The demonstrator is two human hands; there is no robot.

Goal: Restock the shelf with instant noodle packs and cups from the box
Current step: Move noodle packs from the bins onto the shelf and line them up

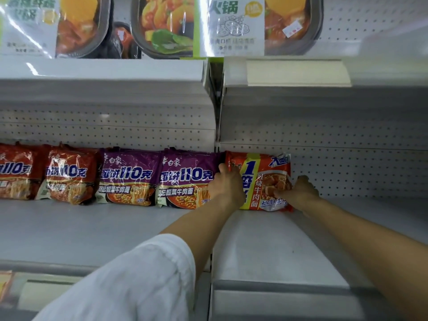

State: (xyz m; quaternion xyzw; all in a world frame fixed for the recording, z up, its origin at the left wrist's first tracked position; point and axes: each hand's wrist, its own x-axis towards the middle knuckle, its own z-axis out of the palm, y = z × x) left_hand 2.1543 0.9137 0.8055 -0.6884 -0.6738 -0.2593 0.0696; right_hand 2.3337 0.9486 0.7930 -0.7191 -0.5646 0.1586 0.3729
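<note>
1. Against the pegboard back wall point(347, 163) of the right-hand shelf bay point(266, 246) stands an orange noodle pack point(266, 179), upright, at the bay's left end.
2. Left hand point(228, 184) grips the pack's left edge, fingers curled round it; right hand point(298, 191) pinches its lower right edge.
3. Just beside it, across the divider, two purple noodle packs point(157, 179) and then red noodle packs point(46, 174) lean along the left bay's back.
4. Boxed hot-pot meals point(166, 26) sit on the shelf above.
5. A white sleeve point(139, 281) covers the left upper arm.

White pegboard back wall point(347, 135) w/ grey metal shelving, blank price strip point(296, 72), prob. overhead glare.
</note>
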